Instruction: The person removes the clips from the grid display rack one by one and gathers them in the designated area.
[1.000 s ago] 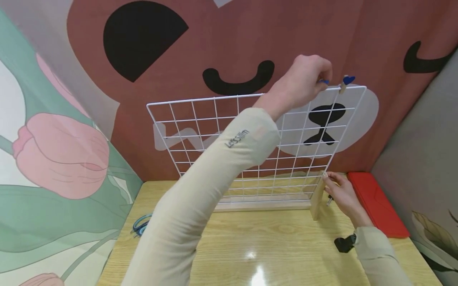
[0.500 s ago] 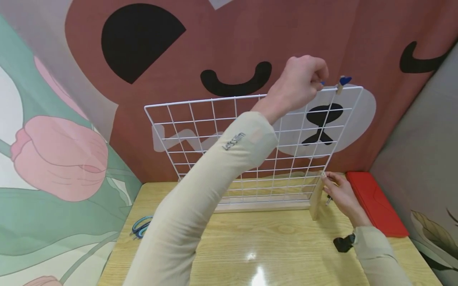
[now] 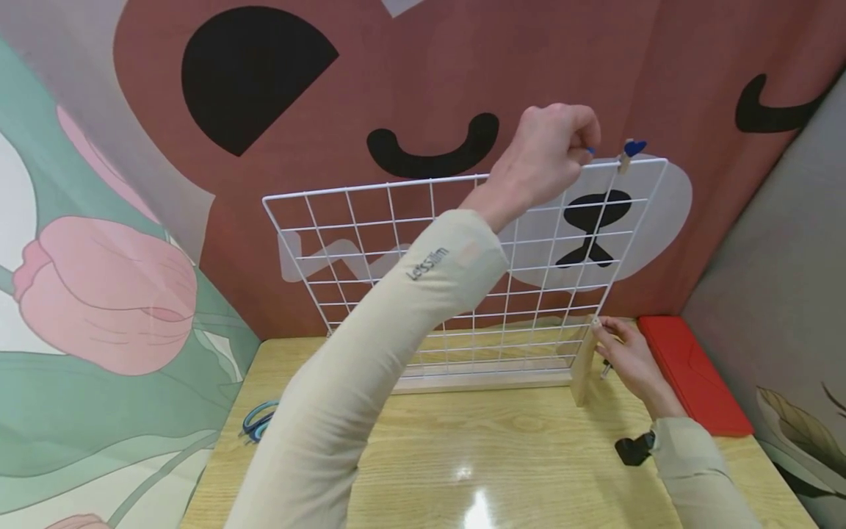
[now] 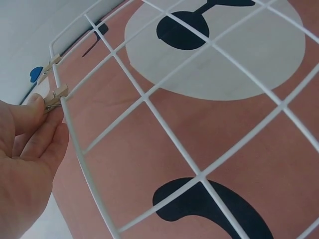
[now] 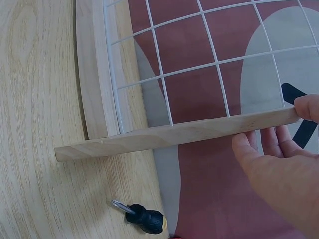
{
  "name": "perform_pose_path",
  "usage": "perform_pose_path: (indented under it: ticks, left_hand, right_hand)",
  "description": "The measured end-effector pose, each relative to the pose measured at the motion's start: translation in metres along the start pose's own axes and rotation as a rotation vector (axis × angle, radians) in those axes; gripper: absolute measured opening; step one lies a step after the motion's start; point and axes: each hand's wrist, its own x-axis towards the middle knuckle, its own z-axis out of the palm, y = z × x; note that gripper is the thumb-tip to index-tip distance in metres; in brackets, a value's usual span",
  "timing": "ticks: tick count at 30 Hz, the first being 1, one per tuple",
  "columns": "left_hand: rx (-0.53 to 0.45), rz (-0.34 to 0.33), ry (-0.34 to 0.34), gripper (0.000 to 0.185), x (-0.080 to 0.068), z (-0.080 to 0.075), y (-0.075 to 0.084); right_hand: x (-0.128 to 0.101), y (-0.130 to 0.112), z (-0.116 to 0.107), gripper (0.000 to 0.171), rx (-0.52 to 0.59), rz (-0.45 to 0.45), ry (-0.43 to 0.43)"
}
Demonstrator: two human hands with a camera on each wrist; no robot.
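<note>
My left hand is raised at the top bar of the white wire grid. Its thumb and fingers pinch a small wooden clothespin sitting on that bar; just a speck of blue shows past the fingers in the head view. A second clothespin, bearing a blue heart, is clipped nearer the grid's right corner. Low on the right, my right hand grips the upper end of the upright wooden side post, thumb on one side and fingers on the other. The grid stands in this wooden base.
A short black screwdriver lies on the table beside the post. The red case is at the right, behind my right hand. Blue-handled scissors lie at the left, partly covered by my left sleeve. A printed curtain hangs close behind the grid.
The head view has shifted slightly, moving everything a little left. The blue piece at my left fingers shows less than before. Both hands keep their hold.
</note>
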Motion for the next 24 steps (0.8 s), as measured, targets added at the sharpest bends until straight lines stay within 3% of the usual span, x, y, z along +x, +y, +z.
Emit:
perform_pose_path:
  ticks: [7,14,16,19,24]
  left_hand:
    - [0.002,0.011,0.068,0.013,0.0,-0.008,-0.001]
    - [-0.162,0.01,0.127,0.02,-0.011,-0.012,-0.008]
    - [-0.169,0.02,0.147,0.02,-0.016,-0.012,-0.011]
    - [-0.16,0.04,0.141,0.02,-0.024,-0.009,-0.016]
    - [-0.139,0.134,0.131,0.017,-0.039,-0.001,-0.023]
  right_hand:
    - [0.0,-0.002,0.0,0.059,0.0,-0.003,-0.004]
    - [0.003,-0.001,0.0,0.058,-0.013,0.003,0.003]
    - [0.004,0.0,0.001,0.057,-0.007,0.002,0.009]
    - [0.005,0.0,0.0,0.058,-0.004,-0.001,0.016]
    - [0.005,0.0,-0.002,0.062,-0.021,-0.001,0.006]
